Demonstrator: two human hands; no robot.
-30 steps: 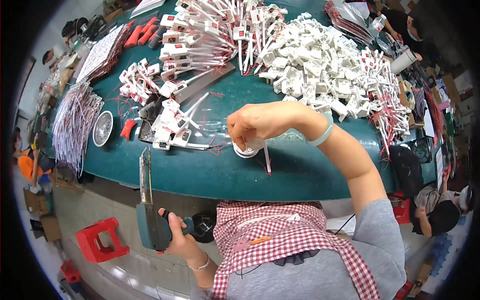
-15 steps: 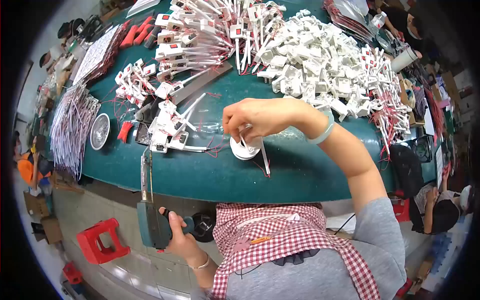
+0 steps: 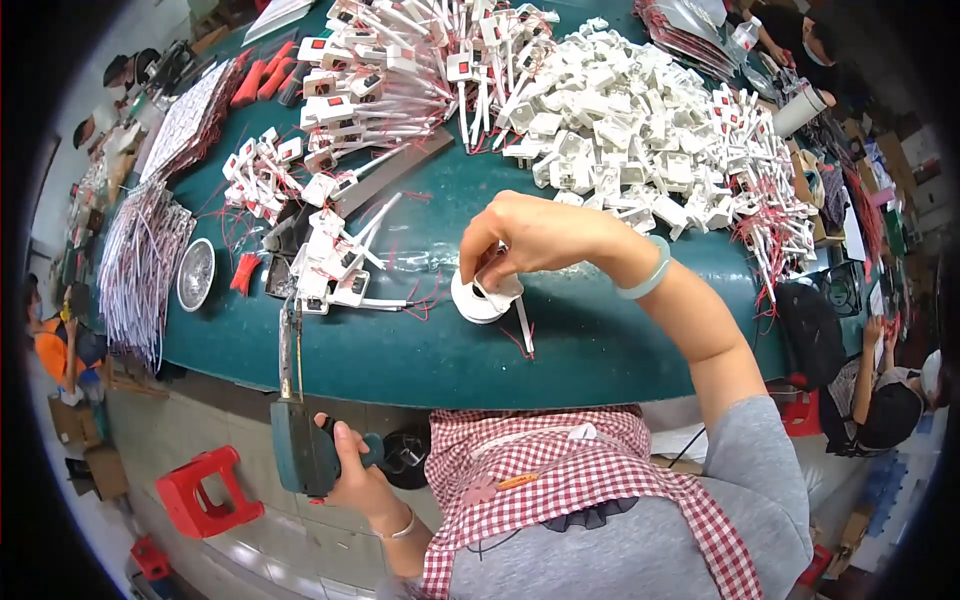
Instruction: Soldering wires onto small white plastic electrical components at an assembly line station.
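Observation:
My left hand [image 3: 362, 485] grips the handle of a dark green soldering gun [image 3: 300, 450] at the table's front edge, its long metal barrel pointing away from me. My right hand [image 3: 530, 232] is bent over a round white base [image 3: 474, 306], thumb and fingers closed on a small white plastic housing [image 3: 505, 290]. The fingers partly cover that housing. A white tube [image 3: 523, 325] with thin red wires sticks out beneath it toward me. Just left lie white housings [image 3: 325, 265] with tubes and red wires, beyond the soldering tip.
At the back, a large heap of white housings [image 3: 620, 120] stands beside bundled switch assemblies [image 3: 370, 90]. A silver-white bowl [image 3: 196, 275] and a bunch of white tubes [image 3: 145, 270] sit at left. A red stool [image 3: 208, 492] is on the floor. Other people work at both sides.
My right hand has shifted slightly right, and more of the white housing shows between its fingers. The view has moved a little. My left hand still holds the soldering gun.

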